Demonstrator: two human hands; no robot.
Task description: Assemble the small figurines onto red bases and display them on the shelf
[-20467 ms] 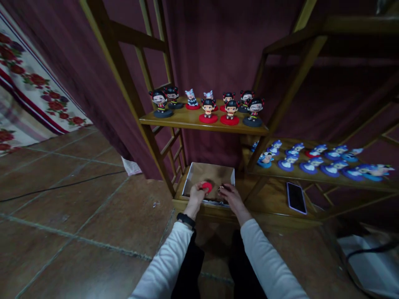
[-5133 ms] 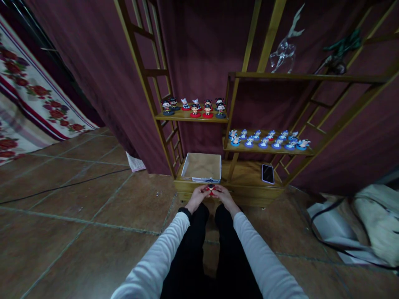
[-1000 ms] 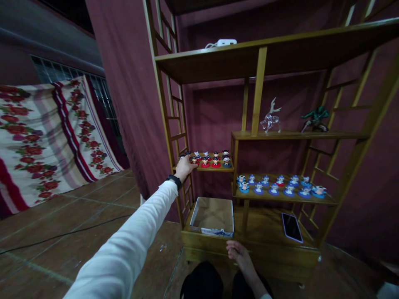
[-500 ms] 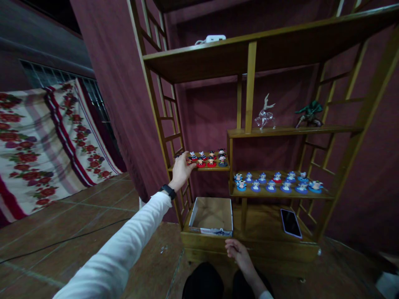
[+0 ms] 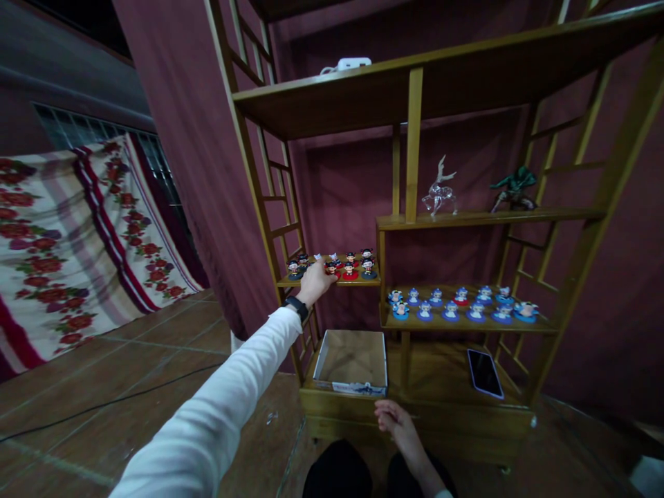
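Note:
At the small left shelf [image 5: 339,282], my left hand [image 5: 315,282] reaches in among two rows of small figurines. Its thumb and finger close round a front-row figurine with dark hair [image 5: 330,268], partly covered by the hand. To its right stand a figurine on a red base [image 5: 349,270] and one on a dark base [image 5: 368,268]. A dark-based figurine [image 5: 294,270] is at the left end. My right hand [image 5: 395,420] hangs low in front of the cabinet, fingers loosely curled, with nothing visible in them.
Below the shelf sits an open cardboard box [image 5: 322,356]. To the right are several blue-based figurines [image 5: 450,311], a phone [image 5: 485,373], a clear deer figure [image 5: 440,197] and a green figure [image 5: 514,188]. A white power strip [image 5: 354,63] lies above.
My left hand has moved right along the figurines, uncovering those at the shelf's left end. My right hand stays in about the same place.

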